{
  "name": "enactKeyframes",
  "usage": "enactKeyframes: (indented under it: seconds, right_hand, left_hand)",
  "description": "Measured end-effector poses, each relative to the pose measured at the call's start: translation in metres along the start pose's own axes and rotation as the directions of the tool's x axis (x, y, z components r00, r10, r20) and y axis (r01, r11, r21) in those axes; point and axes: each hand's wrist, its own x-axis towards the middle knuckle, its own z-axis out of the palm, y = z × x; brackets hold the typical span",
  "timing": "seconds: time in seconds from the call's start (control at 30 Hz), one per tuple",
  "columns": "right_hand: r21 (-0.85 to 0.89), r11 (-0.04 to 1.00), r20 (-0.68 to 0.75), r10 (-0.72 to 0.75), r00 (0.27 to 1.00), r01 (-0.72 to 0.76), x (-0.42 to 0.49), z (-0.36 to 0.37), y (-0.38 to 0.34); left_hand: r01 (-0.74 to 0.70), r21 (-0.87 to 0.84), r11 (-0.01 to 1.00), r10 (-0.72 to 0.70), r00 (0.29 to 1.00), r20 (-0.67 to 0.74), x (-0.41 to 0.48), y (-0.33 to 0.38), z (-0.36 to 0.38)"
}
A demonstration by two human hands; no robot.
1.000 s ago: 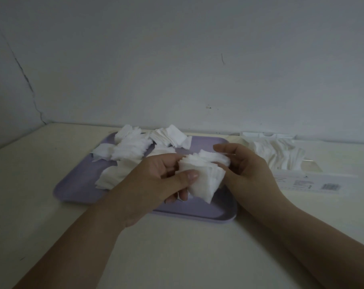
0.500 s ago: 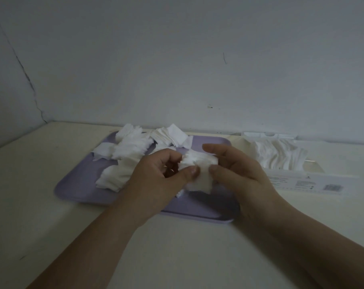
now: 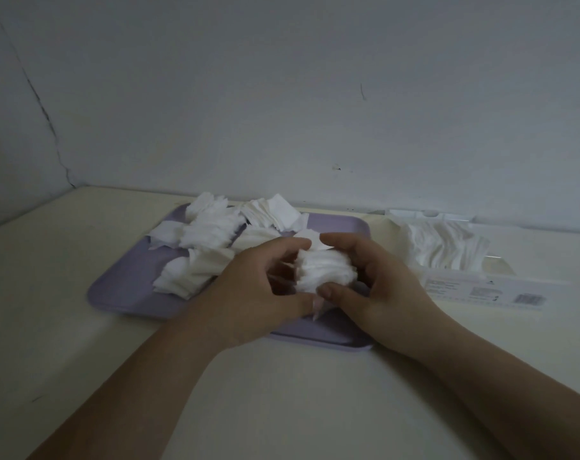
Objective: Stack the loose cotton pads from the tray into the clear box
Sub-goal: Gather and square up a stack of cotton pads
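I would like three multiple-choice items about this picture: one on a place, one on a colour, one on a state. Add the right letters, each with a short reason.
1. Where does the clear plastic box stand?
A. right of the flat plastic tray
B. on the tray
C. left of the tray

2. What colour is the tray?
A. green
B. lilac
C. red

3. What is the state of the bundle of white cotton pads?
A. lying in the box
B. gripped between the left hand and the right hand
C. lying on the floor

Answers: 1 A, the box sits past the tray's right edge. 2 B, its bare rim looks pale purple. 3 B, fingers of both hands curl round it above the tray.
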Motion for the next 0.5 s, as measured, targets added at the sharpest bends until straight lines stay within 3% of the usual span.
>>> enactKeyframes:
  seconds: [0.2, 0.3, 0.5]
  right_hand:
    - [-0.193, 0.95, 0.066, -0.238, 0.969, 0.246, -0.003, 0.004, 0.005]
    - [-0.333, 0.913, 0.124, -0.207, 0.97, 0.237, -0.006, 0.006, 0.003]
    - [-0.377, 0.905, 0.159, -0.146, 0.976, 0.197, -0.007, 0.011, 0.009]
  left_hand:
    - [-0.076, 0.197, 0.977, 0.086, 0.995, -0.042, 0.001, 0.004, -0.006]
    - [-0.044, 0.197, 0.979, 0.04, 0.999, 0.023, 0.0, 0.005, -0.01]
    - [-0.023, 0.253, 0.967, 0.02, 1.0, 0.013, 0.001, -0.004, -0.002]
